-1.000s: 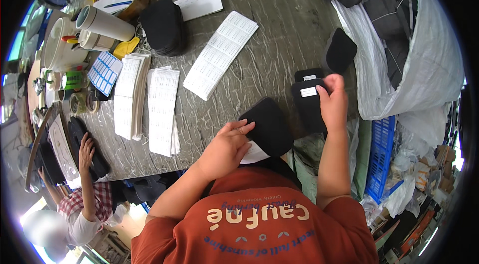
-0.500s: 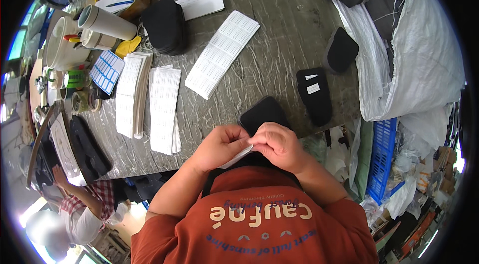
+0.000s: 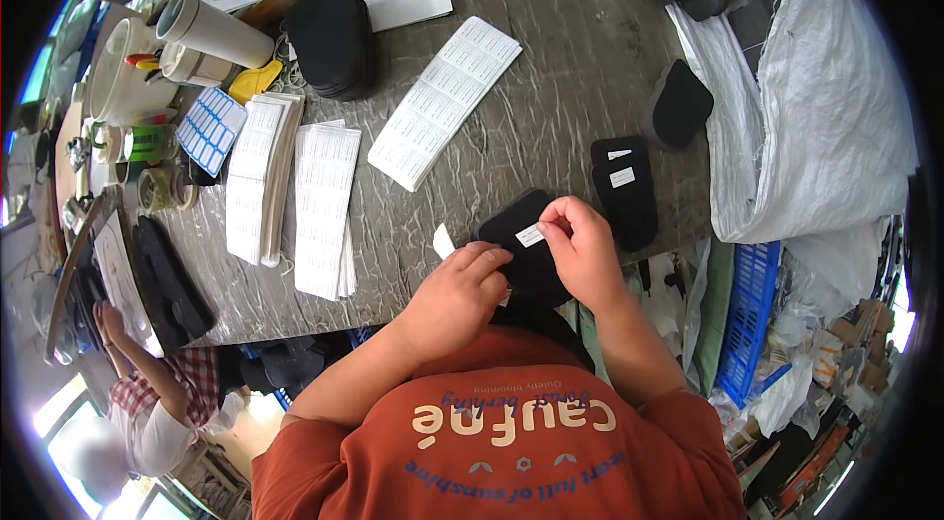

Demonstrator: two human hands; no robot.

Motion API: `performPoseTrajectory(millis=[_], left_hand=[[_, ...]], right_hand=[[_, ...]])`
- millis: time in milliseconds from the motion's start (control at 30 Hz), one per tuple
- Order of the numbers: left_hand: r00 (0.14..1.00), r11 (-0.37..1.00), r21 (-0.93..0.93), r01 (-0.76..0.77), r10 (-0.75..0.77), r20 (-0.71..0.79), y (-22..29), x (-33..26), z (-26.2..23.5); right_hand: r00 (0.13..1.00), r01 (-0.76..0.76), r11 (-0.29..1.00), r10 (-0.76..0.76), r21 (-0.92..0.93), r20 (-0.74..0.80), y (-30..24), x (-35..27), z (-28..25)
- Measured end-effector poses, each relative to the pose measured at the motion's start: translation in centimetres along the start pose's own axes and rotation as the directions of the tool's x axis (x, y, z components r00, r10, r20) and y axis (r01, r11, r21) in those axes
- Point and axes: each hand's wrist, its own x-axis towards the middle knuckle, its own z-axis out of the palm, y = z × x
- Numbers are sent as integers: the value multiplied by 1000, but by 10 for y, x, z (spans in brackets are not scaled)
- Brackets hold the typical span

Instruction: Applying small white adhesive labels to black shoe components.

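Observation:
My left hand (image 3: pixel 460 296) grips the near edge of a black insole (image 3: pixel 521 243) at the table's front edge. Pinched between the fingertips of my right hand (image 3: pixel 582 247) is a small white sticker (image 3: pixel 529 235), pressed on the insole's top. A strip of white backing paper (image 3: pixel 444 241) sticks up just left of my left hand. Two black insoles with white stickers (image 3: pixel 625 188) lie stacked to the right of my right hand. One more black insole (image 3: pixel 678 105) lies further back, by the sack.
Sheets of white labels (image 3: pixel 444 99) and two stacks of them (image 3: pixel 295 194) lie on the grey table (image 3: pixel 551 48). A pile of black insoles (image 3: pixel 332 38), paper rolls (image 3: pixel 211 28) and tape stand at back left. A white sack (image 3: pixel 796 97) holds insoles at right. Another person (image 3: pixel 157 402) sits lower left.
My right hand left the stickered insoles at right and came to the insole before me. It now holds a white sticker on that insole. The insole has shifted slightly toward me.

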Motion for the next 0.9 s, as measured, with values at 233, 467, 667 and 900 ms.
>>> performPoseTrajectory(millis=[233, 467, 667, 900], left_hand=[[998, 996, 82, 47, -51, 48, -1, -4, 11], [997, 995, 73, 64, -67, 47, -1, -2, 11], [981, 980, 189, 66, -98, 166, 1, 2, 7], [981, 979, 187, 78, -108, 158, 2, 3, 9]], right_hand=[[998, -38, 989, 31, -141, -46, 14, 2, 17], [997, -33, 970, 16, -239, -72, 11, 3, 19], [995, -48, 980, 30, -191, -97, 12, 3, 19], [987, -104, 977, 78, -189, -137, 16, 6, 18]])
